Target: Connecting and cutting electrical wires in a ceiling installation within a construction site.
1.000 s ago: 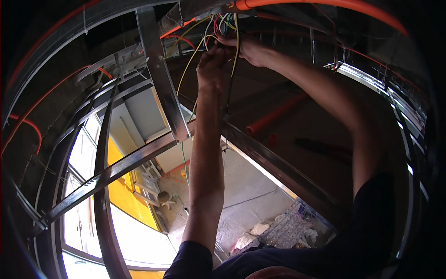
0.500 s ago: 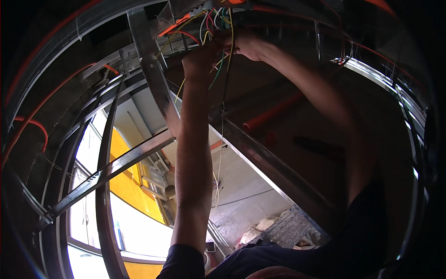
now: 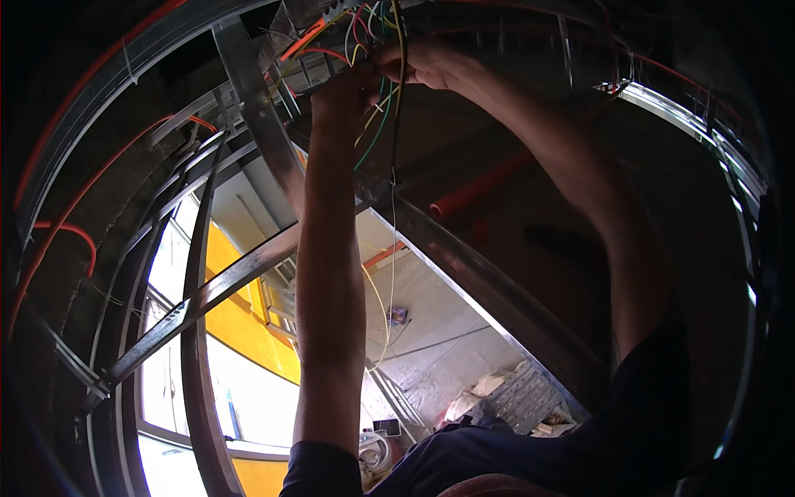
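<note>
Open overhead metal framing crosses the left side. My left hand is curled at the coloured wires, which hang between my hands. My right hand is bent narrow alongside. Shadow prevents my confirming either grip. Recommended: steady strands one-handed, separate gently, protect insulation.
</note>
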Available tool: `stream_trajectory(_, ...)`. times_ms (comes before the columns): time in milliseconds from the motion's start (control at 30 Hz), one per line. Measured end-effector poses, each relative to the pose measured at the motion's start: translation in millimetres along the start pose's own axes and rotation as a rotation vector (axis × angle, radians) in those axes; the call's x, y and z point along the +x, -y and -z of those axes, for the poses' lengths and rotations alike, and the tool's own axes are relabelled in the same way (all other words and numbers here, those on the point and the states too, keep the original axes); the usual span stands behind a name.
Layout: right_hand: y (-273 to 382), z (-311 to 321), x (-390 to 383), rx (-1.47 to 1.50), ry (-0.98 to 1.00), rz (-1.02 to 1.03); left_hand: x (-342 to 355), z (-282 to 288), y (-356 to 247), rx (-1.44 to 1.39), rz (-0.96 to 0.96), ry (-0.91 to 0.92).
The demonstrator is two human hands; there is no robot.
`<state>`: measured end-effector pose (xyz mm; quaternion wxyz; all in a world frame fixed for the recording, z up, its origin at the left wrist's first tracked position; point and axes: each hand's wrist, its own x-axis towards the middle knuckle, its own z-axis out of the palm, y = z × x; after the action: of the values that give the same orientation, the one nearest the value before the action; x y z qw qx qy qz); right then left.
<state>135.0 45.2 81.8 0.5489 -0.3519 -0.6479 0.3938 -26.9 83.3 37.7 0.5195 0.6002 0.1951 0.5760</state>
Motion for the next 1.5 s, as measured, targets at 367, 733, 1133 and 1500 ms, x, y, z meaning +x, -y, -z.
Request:
stream_trajectory(367, 1, -2, -5, 0.062, -0.014, -0.007, -9, -5, 0, 0.001, -0.108, -0.037)
stream_trajectory(733, 0, -3, 5, 0.053, -0.061, -0.006, -19, -17, 2, 0.019, -0.162, -0.113)
stream_trajectory(1133, 1, -1, 3, -0.022, -0.061, -0.02, -14, -15, 7, 0.001, -0.181, -0.091)
stream_trajectory(1500, -2, 7, 2, -0.037, 0.063, 0.046, 5, 2, 19, 0.383, -0.397, 0.059)
